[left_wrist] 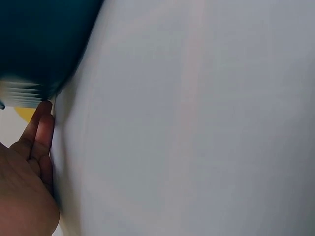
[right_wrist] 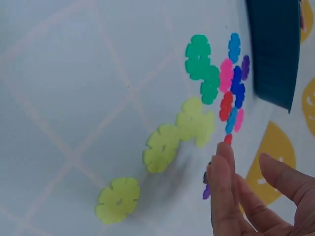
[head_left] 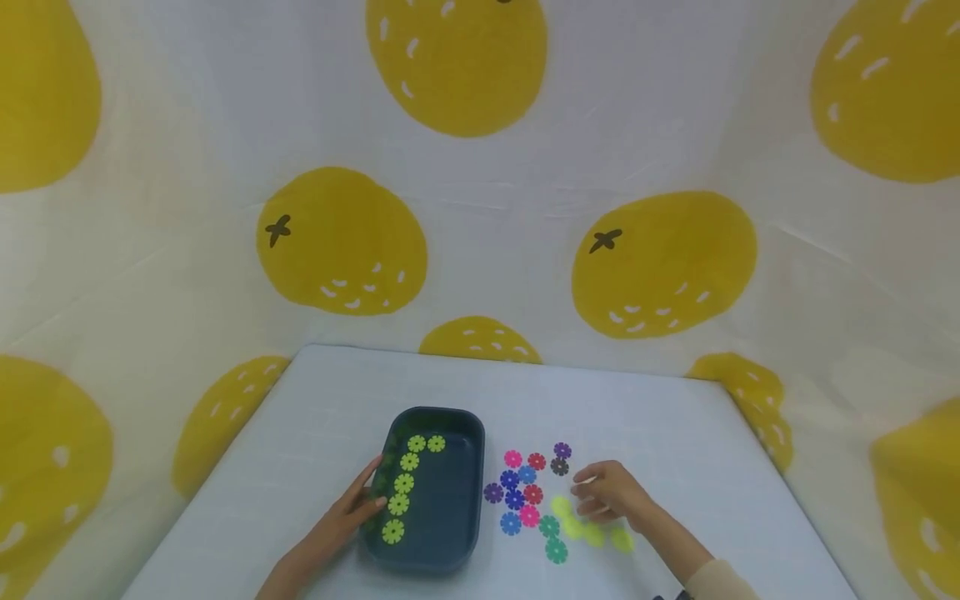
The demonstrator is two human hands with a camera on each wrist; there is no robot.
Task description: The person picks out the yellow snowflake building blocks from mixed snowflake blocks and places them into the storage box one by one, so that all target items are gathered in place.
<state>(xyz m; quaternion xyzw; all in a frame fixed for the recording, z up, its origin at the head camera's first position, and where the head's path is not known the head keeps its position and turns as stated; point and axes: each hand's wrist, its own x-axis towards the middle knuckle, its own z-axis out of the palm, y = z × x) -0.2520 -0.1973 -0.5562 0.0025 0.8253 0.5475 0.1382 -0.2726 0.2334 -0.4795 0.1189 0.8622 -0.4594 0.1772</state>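
Note:
In the head view, a dark teal tray (head_left: 442,533) holds several yellow-green flower-shaped interlocking discs (head_left: 403,483), set in a line along its left side with one more beside the top. My left hand (head_left: 351,510) grips the tray's left edge, thumb over the rim and fingers against the outer side. My right hand (head_left: 611,490) hovers with loosely bent fingers and nothing between them. Below it lie several yellow-green discs (right_wrist: 161,148) on the table, slightly blurred in the head view. In the right wrist view, its thumb and fingertips (right_wrist: 224,162) are apart.
Right of the tray lies a group of discs: pink (head_left: 529,516), blue (head_left: 511,523), red (head_left: 533,494), purple (head_left: 493,493), green (head_left: 557,550) and a dark brown one (head_left: 559,467). A white cloth covers the table (head_left: 360,383); a curtain with yellow fruit prints hangs behind.

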